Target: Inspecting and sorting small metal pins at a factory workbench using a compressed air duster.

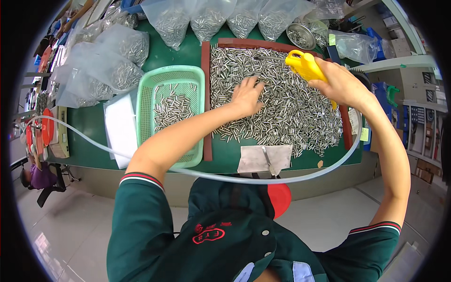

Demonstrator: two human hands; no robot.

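A wide layer of small shiny metal pins [296, 113] covers the green tabletop in front of me, bordered by dark red strips [206, 94]. My left hand [246, 97] rests on the left part of the pins, fingers spread. At the upper right, my right hand [343, 83] is wrapped round a yellow air blow gun [304, 65]. Its thin nozzle points left, over the far part of the pins. A clear hose [230, 179] loops along the table's near edge, up to the right hand's side. I cannot see whether the left fingers pinch any pin.
Left of the pins stands a light green plastic basket [142, 113] with some pins in it. Clear bags of pins [171, 23] line the back and left. A metal bowl [300, 36] sits at back right. Near the front edge lies a grey cloth [251, 159] with a metal tool [268, 160].
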